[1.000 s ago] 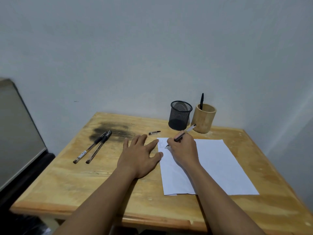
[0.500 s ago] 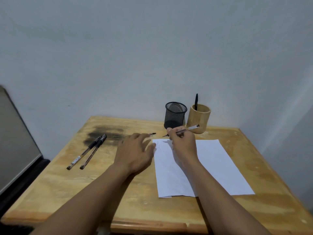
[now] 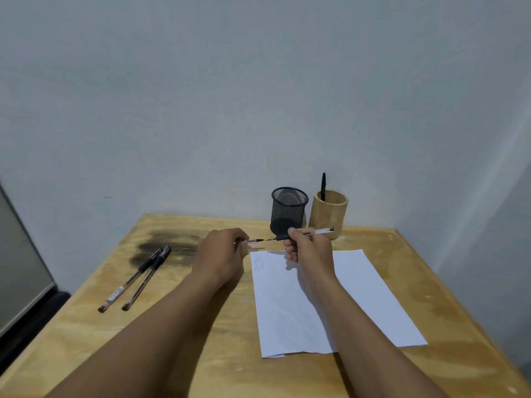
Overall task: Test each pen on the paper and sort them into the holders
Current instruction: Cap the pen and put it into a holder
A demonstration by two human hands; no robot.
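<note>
While the pen (image 3: 319, 232) is held level above the top edge of the paper (image 3: 373, 297), its tip is pointed toward the left of the frame. The pen is gripped by the curled fingers of the right hand (image 3: 309, 248). A small cap (image 3: 255, 240) is pinched at the fingertips of the left hand (image 3: 222, 251), just beside the pen tip; contact between them cannot be determined. Faint scribbles are visible at the upper left corner of the paper. At centre frame, behind the hands, a black mesh holder (image 3: 287, 211) is placed just beside a bamboo holder (image 3: 327, 214), in which 1 black pen (image 3: 323, 185) is stood. 2 capped pens (image 3: 135, 280) are laid side by side at the left of the table (image 3: 201, 354), near a dark stain (image 3: 169, 245).
</note>
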